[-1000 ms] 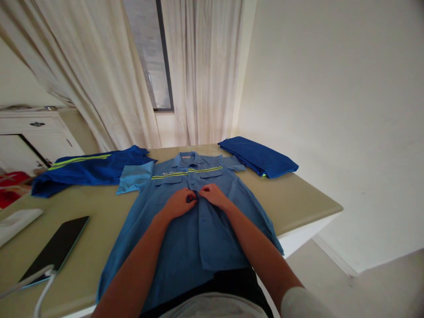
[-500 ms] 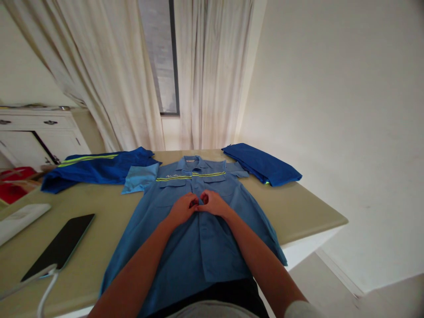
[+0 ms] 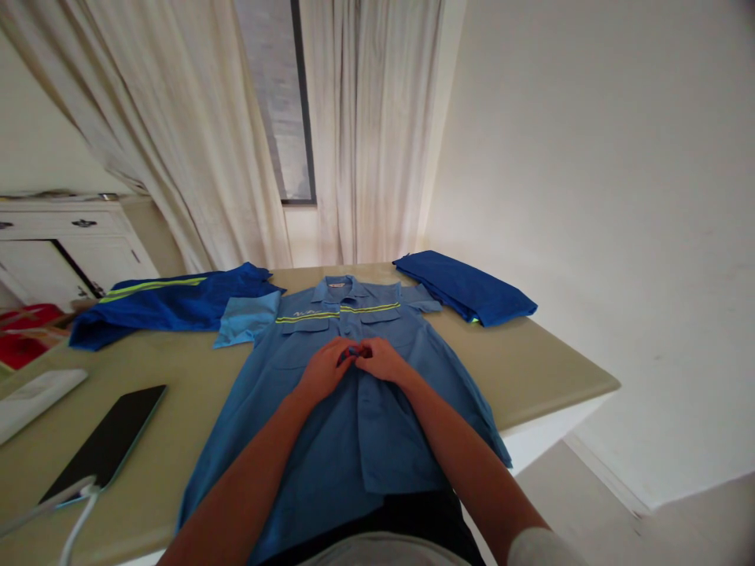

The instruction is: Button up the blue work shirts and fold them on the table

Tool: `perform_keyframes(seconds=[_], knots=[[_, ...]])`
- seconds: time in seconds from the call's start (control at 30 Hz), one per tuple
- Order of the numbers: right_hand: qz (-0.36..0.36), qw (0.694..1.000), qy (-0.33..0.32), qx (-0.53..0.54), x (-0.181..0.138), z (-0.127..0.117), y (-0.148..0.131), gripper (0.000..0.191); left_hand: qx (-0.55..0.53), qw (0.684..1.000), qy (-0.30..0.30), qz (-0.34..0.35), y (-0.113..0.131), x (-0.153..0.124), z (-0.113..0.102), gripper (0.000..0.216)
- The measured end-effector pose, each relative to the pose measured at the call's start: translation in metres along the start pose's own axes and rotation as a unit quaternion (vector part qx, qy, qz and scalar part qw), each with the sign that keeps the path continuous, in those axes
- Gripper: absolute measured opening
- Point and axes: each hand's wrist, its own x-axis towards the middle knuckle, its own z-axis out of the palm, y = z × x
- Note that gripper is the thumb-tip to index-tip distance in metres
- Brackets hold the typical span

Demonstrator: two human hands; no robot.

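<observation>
A short-sleeved blue work shirt point(image 3: 312, 409) with yellow stripes across the chest lies front up, its collar at the far side. At the middle of its front placket, my left hand point(image 3: 327, 365) pinches the cloth from the left. My right hand point(image 3: 381, 360) pinches the same placket from the right, fingertips meeting the left hand's. Above the hands the placket lies together; below them its right-hand edge hangs loose. Whatever button sits between the fingertips is hidden.
Darker blue folded garments lie at the back left point(image 3: 171, 303) and back right point(image 3: 465, 287) of the table point(image 3: 548, 369). At the left are a black phone point(image 3: 109, 440) with a white cable point(image 3: 82, 503) and a white object point(image 3: 38, 401). A wall stands at the right.
Both hands have drawn closer together at the placket, with the fingertips slightly higher and cloth bunched between them. The view has shifted slightly; the other things stay in place.
</observation>
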Motion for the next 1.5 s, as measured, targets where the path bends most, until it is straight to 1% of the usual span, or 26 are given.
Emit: perform_keyframes(seconds=[0.07,0.17,0.2,0.3,0.37,0.4,0.5,0.57,0.67,0.77,0.87,1.0,1.07,1.13,1.17,1.23,1.3,1.33,1.4,1.5], knots=[[0.001,1.000,-0.010,0.003,0.000,-0.002,0.001,0.009,0.023,1.000,0.004,-0.012,0.000,0.000,-0.001,0.015],[0.004,1.000,-0.014,0.019,0.001,-0.007,0.004,0.004,0.018,0.999,0.010,-0.037,-0.002,0.000,-0.004,0.016],[0.007,1.000,-0.009,0.024,0.001,-0.009,0.005,0.006,0.012,0.999,0.003,-0.042,-0.004,0.000,-0.004,0.016],[0.021,0.999,0.004,0.041,0.003,-0.011,0.010,0.018,0.008,0.998,-0.048,-0.034,-0.008,0.000,-0.006,0.017],[0.031,0.998,0.009,0.058,0.005,-0.010,0.014,0.020,0.007,0.997,-0.077,-0.021,-0.009,-0.001,-0.007,0.016],[0.034,0.997,0.009,0.067,0.006,-0.009,0.015,0.018,0.004,0.997,-0.080,-0.018,-0.009,-0.001,-0.007,0.014],[0.036,0.996,0.010,0.075,0.006,-0.007,0.017,0.012,-0.012,0.997,-0.069,-0.010,-0.007,-0.001,-0.008,0.010],[0.029,0.998,0.014,0.054,0.004,-0.007,0.014,0.007,-0.025,0.998,-0.055,-0.004,-0.004,-0.001,-0.008,0.008],[-0.003,1.000,0.015,0.010,0.001,-0.007,0.008,0.001,-0.019,0.999,-0.040,0.009,0.001,-0.002,-0.010,0.007],[-0.029,0.999,0.010,-0.013,-0.002,-0.007,0.003,0.004,0.008,0.999,-0.044,0.020,0.003,-0.003,-0.009,0.006],[-0.043,0.999,0.001,-0.015,-0.004,-0.008,0.000,0.005,0.026,0.998,-0.055,0.010,0.002,-0.004,-0.009,0.007],[-0.057,0.998,0.010,0.004,-0.004,-0.009,-0.002,0.007,0.044,0.997,-0.061,0.003,0.003,-0.005,-0.009,0.009],[-0.048,0.999,0.015,0.021,-0.003,-0.009,-0.001,0.018,0.046,0.997,-0.058,0.002,0.004,-0.005,-0.009,0.009],[-0.020,0.998,-0.003,0.067,-0.001,-0.008,0.001,0.028,0.044,0.998,-0.054,0.003,0.005,-0.004,-0.010,0.008],[-0.002,0.995,-0.018,0.100,0.000,-0.007,0.003,0.029,0.042,0.998,-0.052,0.005,0.005,-0.004,-0.010,0.008],[0.027,0.986,-0.043,0.158,0.001,-0.004,0.005,0.023,0.030,0.999,-0.045,0.006,0.004,-0.004,-0.010,0.009],[0.038,0.982,-0.043,0.177,0.001,-0.002,0.007,0.012,0.015,0.999,-0.037,0.009,0.003,-0.004,-0.010,0.010],[0.039,0.983,-0.039,0.177,0.001,-0.001,0.007,0.012,0.009,0.999,-0.033,0.013,0.001,-0.003,-0.010,0.011],[0.032,0.985,-0.027,0.169,0.001,0.000,0.007,0.015,0.005,0.999,-0.028,0.022,-0.001,-0.003,-0.009,0.012],[-0.012,0.990,-0.005,0.138,0.002,-0.001,0.007,0.016,0.000,0.999,-0.024,0.030,-0.003,-0.002,-0.009,0.013]])
